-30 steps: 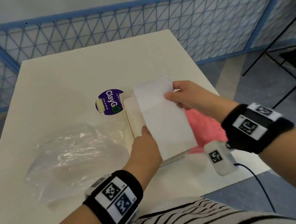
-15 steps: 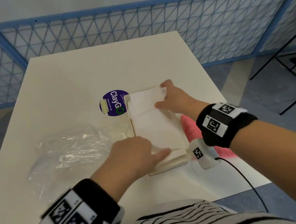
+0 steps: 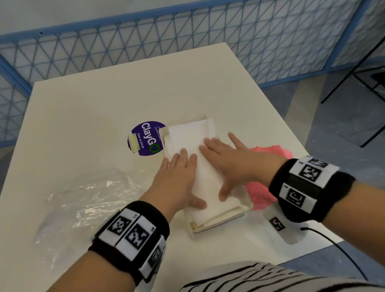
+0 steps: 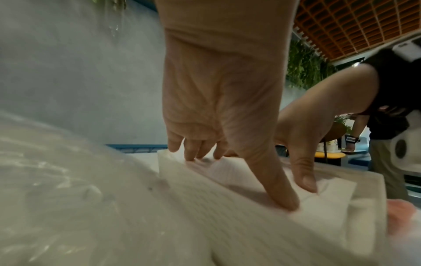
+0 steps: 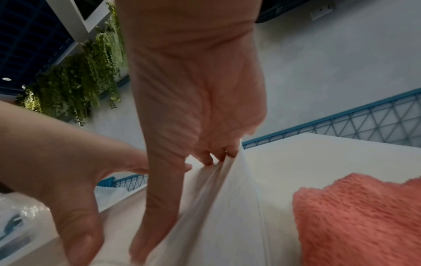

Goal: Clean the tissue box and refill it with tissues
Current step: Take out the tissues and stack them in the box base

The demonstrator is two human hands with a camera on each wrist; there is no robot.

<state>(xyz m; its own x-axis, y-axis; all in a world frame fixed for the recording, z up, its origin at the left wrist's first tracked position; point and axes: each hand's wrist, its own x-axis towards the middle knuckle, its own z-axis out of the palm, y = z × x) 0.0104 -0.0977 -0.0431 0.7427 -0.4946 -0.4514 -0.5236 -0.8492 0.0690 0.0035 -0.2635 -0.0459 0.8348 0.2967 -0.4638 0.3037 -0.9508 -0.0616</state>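
Note:
A cream open tissue box (image 3: 244,209) lies lengthwise on the white table (image 3: 111,97). A white stack of tissues (image 3: 188,134) fills it. My left hand (image 3: 180,172) lies flat on the left side of the stack, fingers straight. My right hand (image 3: 227,158) lies flat on the right side, fingers spread. In the left wrist view the left hand (image 4: 227,144) presses its fingertips and thumb into the tissues (image 4: 250,207). In the right wrist view the right hand (image 5: 193,144) presses the tissues (image 5: 227,207) down, and they crease under its fingertips.
A crumpled clear plastic wrapper (image 3: 84,204) lies left of the box. A pink fluffy cloth (image 3: 263,190) sits right of it, near the table's right edge. A round purple sticker (image 3: 147,138) is beside the box's far end. Blue mesh fencing (image 3: 171,33) stands behind the table.
One second ago both hands held the tissue stack above the box. They lowered it in, and now both palms rest flat on top of it.

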